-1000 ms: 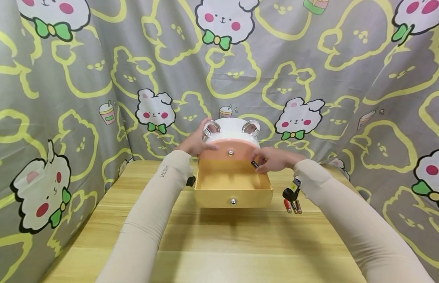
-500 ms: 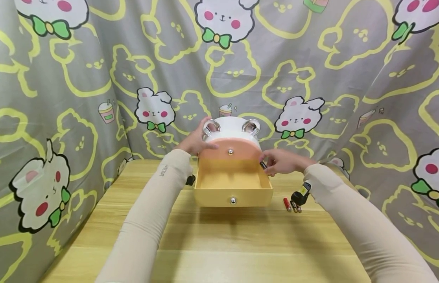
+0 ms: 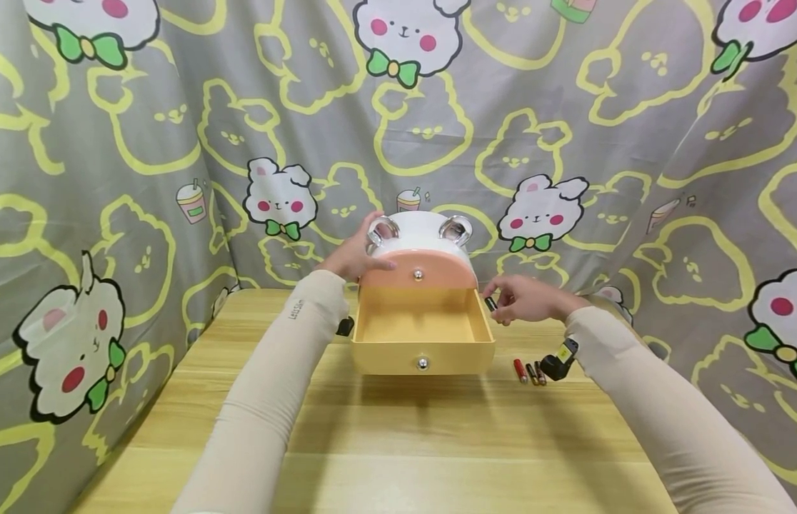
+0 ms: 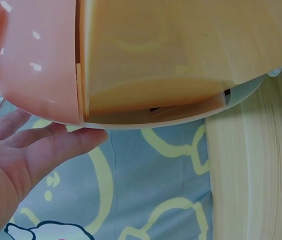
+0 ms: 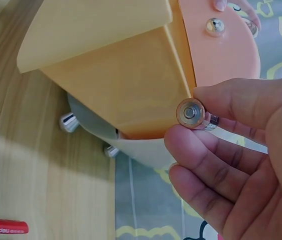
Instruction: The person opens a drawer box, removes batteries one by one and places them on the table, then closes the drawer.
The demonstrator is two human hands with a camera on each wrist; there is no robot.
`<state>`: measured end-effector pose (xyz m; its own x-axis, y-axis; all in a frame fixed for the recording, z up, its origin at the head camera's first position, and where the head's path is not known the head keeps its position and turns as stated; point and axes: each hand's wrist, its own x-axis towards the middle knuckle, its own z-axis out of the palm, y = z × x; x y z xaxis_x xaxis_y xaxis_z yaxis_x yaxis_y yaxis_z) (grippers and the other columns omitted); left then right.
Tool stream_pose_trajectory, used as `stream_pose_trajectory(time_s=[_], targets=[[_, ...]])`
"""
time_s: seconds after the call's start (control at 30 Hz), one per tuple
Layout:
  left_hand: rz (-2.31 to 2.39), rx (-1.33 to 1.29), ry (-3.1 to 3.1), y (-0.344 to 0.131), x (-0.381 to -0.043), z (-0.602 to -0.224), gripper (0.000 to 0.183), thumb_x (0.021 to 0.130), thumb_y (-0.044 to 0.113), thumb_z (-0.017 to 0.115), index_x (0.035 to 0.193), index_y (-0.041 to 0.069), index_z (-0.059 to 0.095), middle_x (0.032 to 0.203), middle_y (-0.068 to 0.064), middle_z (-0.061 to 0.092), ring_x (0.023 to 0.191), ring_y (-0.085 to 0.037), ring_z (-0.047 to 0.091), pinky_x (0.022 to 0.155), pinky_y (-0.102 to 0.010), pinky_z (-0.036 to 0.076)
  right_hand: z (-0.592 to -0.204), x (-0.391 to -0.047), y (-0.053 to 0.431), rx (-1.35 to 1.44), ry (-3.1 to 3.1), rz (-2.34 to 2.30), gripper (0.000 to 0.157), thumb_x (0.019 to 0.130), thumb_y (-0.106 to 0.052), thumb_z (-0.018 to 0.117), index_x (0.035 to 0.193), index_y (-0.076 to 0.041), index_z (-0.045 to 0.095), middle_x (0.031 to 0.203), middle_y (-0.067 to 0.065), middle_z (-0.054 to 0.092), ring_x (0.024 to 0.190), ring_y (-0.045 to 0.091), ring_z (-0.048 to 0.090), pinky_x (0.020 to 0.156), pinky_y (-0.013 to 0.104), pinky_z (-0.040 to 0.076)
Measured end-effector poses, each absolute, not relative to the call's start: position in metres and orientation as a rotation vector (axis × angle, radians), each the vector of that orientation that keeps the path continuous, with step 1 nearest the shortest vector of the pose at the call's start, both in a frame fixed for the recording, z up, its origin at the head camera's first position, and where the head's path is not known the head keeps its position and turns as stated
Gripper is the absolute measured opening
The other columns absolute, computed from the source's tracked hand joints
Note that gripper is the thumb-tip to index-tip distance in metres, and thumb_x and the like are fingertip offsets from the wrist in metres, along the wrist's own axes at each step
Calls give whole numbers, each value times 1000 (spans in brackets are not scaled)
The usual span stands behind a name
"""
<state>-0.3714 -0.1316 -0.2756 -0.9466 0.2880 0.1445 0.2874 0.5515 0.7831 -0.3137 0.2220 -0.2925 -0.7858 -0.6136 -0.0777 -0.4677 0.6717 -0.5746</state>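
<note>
A small white cabinet [image 3: 419, 230] with clear ears stands on the table. Its pink upper drawer [image 3: 440, 275] is closed, while the yellow lower drawer [image 3: 386, 359] is pulled out, with nothing seen on its floor. My left hand [image 3: 352, 257] rests against the cabinet's left side, thumb on the pink front and fingers fairly straight along the side. Beside the yellow drawer's right wall, my right hand [image 3: 530, 298] pinches a battery [image 5: 190, 114] between thumb and fingers, its flat end facing the wrist camera. A red battery [image 3: 520, 370] and two darker batteries [image 3: 536, 373] lie on the table to the right.
The wooden table [image 3: 411, 457] extends toward me. A patterned grey curtain [image 3: 347, 128] hangs behind and on both sides. Short silver feet [image 5: 69, 122] show under the cabinet. A black wrist camera [image 3: 558, 360] on the right sleeve is close to the loose batteries.
My right hand has moved right with the battery, from over the yellow drawer to outside its right wall. The left hand, cabinet and loose batteries have stayed in place.
</note>
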Motion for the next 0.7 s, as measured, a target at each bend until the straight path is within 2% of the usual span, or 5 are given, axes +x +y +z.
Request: stream_pose_trajectory(time_s=[0.2,0.43,0.7], targets=[[1399,493,2760,-130,-373,-276,112,71,27,88,147,50,10,147,-20,34,115,-36,49,88,-48,49,-300,-313,232,-860,2625,-809,32,91,-9,66,119,0,55,79,7,67,72,21,64,67,35,50],[1378,504,2776,-130,-376,-277,114,70,29,89,148,50,9,149,-20,32,119,-36,48,96,-49,44,-309,-311,243,-868,2597,-879,32,91,-8,67,118,2,53,80,7,67,72,20,64,67,39,52],[1398,475,2763,-130,-374,-277,114,70,28,89,148,50,9,147,-21,35,118,-36,48,91,-49,47,-320,-309,256,-773,2590,-928,33,91,-8,66,119,2,51,79,10,66,72,23,63,66,37,50]])
